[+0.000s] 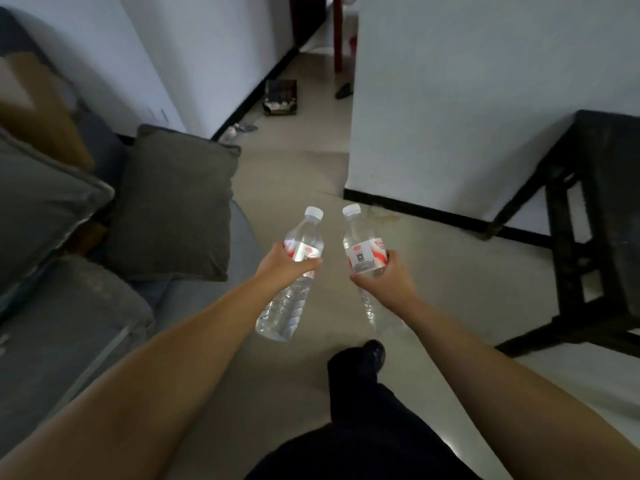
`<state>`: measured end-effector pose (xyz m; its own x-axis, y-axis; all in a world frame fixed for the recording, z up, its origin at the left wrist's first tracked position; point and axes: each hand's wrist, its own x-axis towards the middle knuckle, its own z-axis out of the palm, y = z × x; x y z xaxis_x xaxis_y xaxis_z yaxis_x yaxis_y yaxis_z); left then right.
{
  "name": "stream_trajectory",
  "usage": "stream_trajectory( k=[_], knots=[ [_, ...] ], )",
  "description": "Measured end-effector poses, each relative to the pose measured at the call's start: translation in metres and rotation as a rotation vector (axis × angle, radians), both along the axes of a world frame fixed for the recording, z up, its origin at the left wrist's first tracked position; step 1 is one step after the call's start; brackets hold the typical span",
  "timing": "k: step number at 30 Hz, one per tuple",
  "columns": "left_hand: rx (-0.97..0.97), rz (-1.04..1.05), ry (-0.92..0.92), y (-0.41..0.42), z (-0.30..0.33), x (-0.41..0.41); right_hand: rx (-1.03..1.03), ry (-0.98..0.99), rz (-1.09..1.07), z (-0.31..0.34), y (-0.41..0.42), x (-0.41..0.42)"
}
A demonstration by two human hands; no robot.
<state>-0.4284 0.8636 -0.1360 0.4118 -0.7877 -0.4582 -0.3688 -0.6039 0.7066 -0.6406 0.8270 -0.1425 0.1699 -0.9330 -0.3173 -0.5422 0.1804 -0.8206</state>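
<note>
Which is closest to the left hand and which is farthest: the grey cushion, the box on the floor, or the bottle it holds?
1. The left bottle, gripped by the left hand.
2. The grey cushion, left, on the sofa.
3. The box, far ahead by the wall.

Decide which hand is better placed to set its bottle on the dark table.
Right, probably. The right hand grips its bottle on the dark table's side. The left hand grips the other bottle nearer the sofa and would have to reach across.
</note>
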Motion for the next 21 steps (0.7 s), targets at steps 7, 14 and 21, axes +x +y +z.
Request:
stream_trajectory(
  k=[7, 14, 21],
  knots=[
    [-0.063, -0.116, 0.051, -0.166, 0.003, -0.038, 0.0, 0.077, -0.103, 0.008, -0.144, -0.04],
    [-0.054, -0.245, 0.151, -0.316, 0.009, -0.094, 0.03, 0.03, -0.352, 0.02, -0.254, -0.098],
    [0.011, -0.521, 0.048, -0.454, 0.0, -0.155, 0.057, 0.047, -0.56, 0.012, -0.338, -0.142]
  ],
)
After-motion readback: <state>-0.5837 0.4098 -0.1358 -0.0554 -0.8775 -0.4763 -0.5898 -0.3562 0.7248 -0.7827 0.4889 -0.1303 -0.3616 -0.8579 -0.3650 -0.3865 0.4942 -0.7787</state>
